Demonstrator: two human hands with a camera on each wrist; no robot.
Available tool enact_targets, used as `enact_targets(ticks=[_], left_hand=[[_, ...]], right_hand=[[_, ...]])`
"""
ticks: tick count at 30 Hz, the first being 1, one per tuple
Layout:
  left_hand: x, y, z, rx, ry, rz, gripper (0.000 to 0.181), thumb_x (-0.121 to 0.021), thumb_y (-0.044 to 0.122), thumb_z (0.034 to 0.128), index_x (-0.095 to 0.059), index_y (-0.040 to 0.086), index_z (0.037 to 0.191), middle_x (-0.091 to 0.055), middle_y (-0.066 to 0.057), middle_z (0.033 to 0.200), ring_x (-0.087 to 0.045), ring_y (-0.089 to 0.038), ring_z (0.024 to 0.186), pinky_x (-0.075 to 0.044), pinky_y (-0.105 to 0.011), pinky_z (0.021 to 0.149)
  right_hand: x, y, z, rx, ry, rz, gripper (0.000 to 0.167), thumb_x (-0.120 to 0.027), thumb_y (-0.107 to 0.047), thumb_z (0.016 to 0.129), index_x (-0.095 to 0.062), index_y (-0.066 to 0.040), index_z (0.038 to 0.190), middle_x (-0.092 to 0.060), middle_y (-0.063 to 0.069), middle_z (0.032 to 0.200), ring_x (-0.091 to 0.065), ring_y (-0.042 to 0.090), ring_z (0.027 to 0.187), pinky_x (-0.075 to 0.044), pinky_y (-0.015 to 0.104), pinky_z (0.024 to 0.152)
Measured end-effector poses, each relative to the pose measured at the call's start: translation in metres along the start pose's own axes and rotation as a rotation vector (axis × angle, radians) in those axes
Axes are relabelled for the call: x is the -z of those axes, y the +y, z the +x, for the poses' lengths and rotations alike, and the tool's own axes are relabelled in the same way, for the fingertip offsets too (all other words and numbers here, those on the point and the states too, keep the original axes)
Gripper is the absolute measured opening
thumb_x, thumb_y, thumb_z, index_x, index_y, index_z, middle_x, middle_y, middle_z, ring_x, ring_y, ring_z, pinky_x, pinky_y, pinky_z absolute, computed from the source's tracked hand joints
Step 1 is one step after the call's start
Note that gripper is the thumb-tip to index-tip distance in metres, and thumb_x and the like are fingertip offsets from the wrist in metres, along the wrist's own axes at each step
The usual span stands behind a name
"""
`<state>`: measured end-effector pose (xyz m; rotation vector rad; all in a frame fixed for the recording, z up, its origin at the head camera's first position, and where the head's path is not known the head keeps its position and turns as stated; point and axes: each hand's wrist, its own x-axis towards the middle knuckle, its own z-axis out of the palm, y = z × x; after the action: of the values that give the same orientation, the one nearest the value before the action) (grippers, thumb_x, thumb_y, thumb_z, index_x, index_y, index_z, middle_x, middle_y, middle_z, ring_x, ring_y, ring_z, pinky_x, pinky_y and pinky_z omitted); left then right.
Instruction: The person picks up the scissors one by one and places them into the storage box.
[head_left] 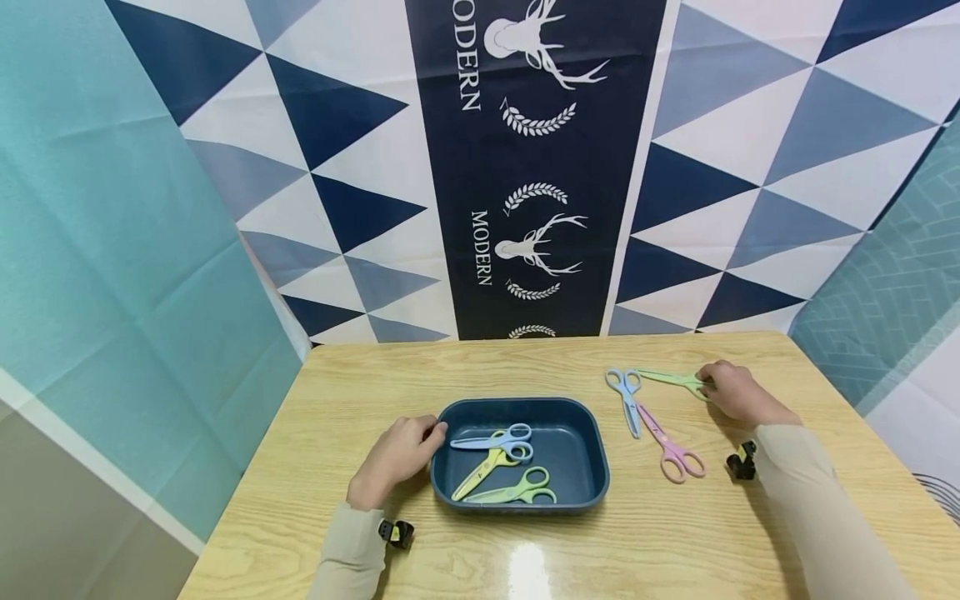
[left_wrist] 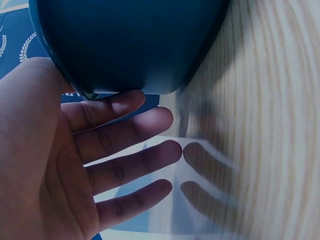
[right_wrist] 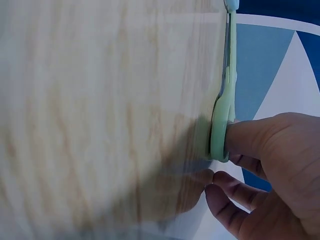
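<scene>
My right hand (head_left: 737,393) pinches the handle of light green scissors (head_left: 671,378), which lie at the table's back right, blades pointing left. In the right wrist view the thumb presses on the scissors' loop (right_wrist: 220,130). My left hand (head_left: 401,452) holds the left rim of a dark blue tray (head_left: 517,505), thumb over the edge. The left wrist view has the other fingers (left_wrist: 135,167) spread out below the tray wall. Inside the tray lie blue scissors (head_left: 483,442), yellow scissors (head_left: 478,475) and green scissors (head_left: 510,493).
Blue scissors (head_left: 628,404) and pink scissors (head_left: 670,446) lie on the wooden table (head_left: 330,567) between the tray and my right hand. A patterned cloth wall (head_left: 540,167) stands behind the table's back edge.
</scene>
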<state>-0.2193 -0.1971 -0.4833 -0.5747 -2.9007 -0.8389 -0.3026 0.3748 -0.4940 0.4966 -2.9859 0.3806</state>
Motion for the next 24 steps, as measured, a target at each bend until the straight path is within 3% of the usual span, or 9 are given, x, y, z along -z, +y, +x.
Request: enact_targets(ticks=[8,24], left_hand=[[0.000,-0.002,-0.002,0.013,-0.007,-0.003,0.038,-0.050,0.032,0.1086,-0.053,0.020,0.073,-0.042,0.007,0.061,-0.042,-0.007,0.052,-0.036,-0.024,0.054],[-0.002,-0.002,-0.001,-0.003,-0.004,-0.006,0.038,-0.050,0.033,0.1086,-0.054,0.020,0.073,-0.041,0.008,0.060,-0.042,-0.007,0.052,-0.037,-0.024,0.055]], right_hand=[[-0.002,-0.003,-0.002,0.012,-0.006,-0.007,0.018,-0.068,0.000,0.093,-0.067,0.014,0.105,-0.065,0.024,0.092,-0.065,0.041,0.085,-0.053,0.058,0.079],[0.003,0.009,-0.006,0.013,-0.034,0.097,0.020,-0.065,0.002,0.094,-0.065,0.019,0.105,-0.065,0.027,0.092,-0.066,0.043,0.087,-0.056,0.055,0.078]])
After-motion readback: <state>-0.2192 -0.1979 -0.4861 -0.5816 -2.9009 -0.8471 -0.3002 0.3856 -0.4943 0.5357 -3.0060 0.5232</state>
